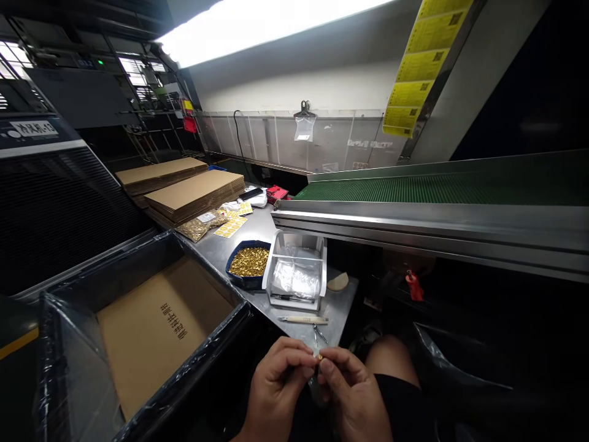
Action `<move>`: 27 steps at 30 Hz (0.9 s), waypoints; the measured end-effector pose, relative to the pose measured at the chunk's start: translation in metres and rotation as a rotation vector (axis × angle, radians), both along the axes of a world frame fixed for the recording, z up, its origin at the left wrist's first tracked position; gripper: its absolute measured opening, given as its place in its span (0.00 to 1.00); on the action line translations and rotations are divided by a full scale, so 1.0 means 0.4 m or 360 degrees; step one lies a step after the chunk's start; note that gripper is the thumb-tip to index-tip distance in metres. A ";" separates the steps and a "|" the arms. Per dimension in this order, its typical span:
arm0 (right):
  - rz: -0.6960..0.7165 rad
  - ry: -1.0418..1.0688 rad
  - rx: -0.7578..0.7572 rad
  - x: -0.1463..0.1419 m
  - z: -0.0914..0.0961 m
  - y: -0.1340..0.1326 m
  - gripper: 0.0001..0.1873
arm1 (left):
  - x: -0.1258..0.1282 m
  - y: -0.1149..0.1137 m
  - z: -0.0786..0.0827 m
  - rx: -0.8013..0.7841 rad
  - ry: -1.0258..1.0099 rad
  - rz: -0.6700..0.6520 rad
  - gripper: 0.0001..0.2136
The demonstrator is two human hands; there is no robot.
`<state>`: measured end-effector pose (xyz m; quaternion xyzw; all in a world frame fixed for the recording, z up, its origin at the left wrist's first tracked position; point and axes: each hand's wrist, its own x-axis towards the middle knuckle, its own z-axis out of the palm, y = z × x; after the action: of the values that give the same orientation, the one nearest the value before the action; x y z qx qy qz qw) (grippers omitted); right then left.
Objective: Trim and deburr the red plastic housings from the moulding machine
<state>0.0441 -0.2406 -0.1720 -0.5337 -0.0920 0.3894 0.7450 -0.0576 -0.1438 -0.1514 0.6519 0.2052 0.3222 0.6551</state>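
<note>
Low in the middle of the view, my left hand (278, 380) and my right hand (352, 390) meet fingertip to fingertip. Both are pinched closed on one small brass part (319, 356), held just off the near edge of the steel bench (216, 248). Under the fingers hangs something pale that I cannot make out. A blue tray (249, 264) heaped with several small brass parts sits on the bench ahead of my hands. Beside it stands a clear plastic box (297, 270) holding clear bags.
A pen-like tool (302, 319) and tweezers (319, 334) lie near the bench edge. A bag-lined bin with cardboard in its bottom (151, 325) stands left. Flat cardboard stacks (193, 193), yellow label sheets (230, 227) and a bag of brass parts (197, 227) lie further back. A green conveyor (437, 190) runs right.
</note>
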 end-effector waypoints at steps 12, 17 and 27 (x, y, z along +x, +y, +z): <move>0.0216 0.0306 0.0257 -0.007 0.002 -0.005 0.16 | 0.004 -0.008 -0.029 0.0374 -0.0136 -0.0015 0.08; 0.0274 0.0491 0.0237 -0.013 0.010 0.000 0.20 | 0.005 0.001 -0.027 0.0451 -0.0237 0.0029 0.07; 0.0448 0.0354 0.0105 -0.011 0.019 0.002 0.22 | -0.001 0.019 -0.018 0.0451 -0.0112 0.0032 0.05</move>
<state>0.0396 -0.2396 -0.1643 -0.4446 -0.0957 0.5432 0.7058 -0.0579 -0.1361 -0.1585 0.7241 0.1409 0.3771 0.5600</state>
